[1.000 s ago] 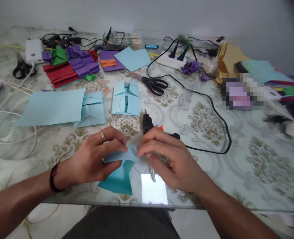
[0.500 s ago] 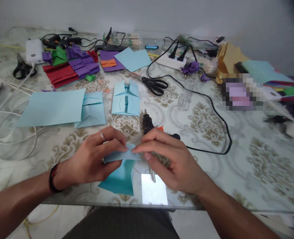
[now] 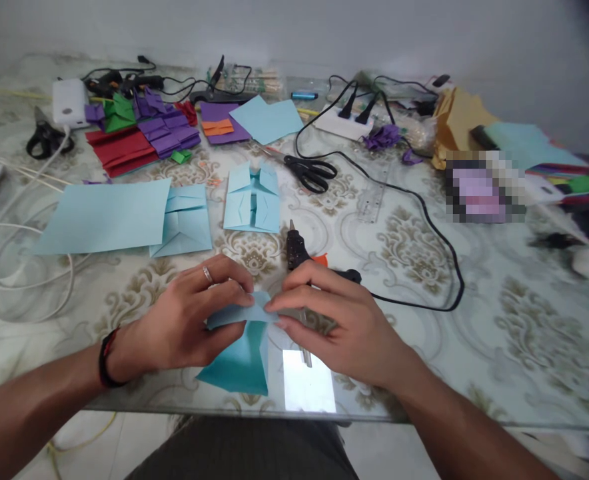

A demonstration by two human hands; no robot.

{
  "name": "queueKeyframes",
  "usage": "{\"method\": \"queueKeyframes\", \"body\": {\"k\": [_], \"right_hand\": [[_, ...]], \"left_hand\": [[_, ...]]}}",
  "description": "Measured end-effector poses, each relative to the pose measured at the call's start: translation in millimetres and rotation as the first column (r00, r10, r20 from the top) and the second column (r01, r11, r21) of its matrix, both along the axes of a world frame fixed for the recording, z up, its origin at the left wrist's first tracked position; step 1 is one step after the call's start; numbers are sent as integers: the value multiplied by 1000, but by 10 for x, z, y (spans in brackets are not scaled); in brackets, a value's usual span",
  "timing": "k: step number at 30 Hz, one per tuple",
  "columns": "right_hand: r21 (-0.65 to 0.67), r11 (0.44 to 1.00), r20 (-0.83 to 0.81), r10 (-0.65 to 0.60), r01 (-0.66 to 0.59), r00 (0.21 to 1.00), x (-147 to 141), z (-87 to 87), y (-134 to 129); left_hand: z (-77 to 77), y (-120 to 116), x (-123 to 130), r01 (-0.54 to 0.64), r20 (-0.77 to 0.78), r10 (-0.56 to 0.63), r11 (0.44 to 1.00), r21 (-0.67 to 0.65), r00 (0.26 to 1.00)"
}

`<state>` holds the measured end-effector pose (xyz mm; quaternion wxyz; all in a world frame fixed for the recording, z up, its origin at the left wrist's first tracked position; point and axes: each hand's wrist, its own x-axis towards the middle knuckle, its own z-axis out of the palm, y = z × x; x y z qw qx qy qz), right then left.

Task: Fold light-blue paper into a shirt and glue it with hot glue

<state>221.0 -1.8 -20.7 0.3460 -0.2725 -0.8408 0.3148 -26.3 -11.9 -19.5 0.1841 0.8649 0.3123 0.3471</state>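
Near the table's front edge, a light blue sheet of paper (image 3: 239,360) is partly folded, its top flap raised and its lower part shaded teal. My left hand (image 3: 194,313), with a ring on one finger, is closed on the flap's left side, thumb below and fingers above. At the flap's right end, my right hand (image 3: 332,317) pinches the edge between thumb and fingertips. A black glue gun (image 3: 296,248) lies just beyond my right hand, which partly covers it. Two folded light blue paper pieces (image 3: 252,200) (image 3: 187,223) rest farther back.
A flat blue sheet (image 3: 107,217) lies at the left. Black-handled scissors (image 3: 309,172), a clear ruler (image 3: 373,193) and a white power strip (image 3: 343,121) are behind. A black cord (image 3: 439,233) loops on the right. Folded purple paper (image 3: 169,130) and red paper (image 3: 122,148) sit at the back left.
My right thumb has moved up and left to meet the paper's right edge, so the fingers now pinch it. My left hand has barely moved.
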Motion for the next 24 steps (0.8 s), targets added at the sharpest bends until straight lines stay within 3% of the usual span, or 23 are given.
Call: {"method": "queueKeyframes", "body": {"k": [24], "right_hand": [[-29,999,20,18,-17,1000,1,23,5]], "left_hand": [[-5,-3,13,32,1,-32,998,54,999]]}}
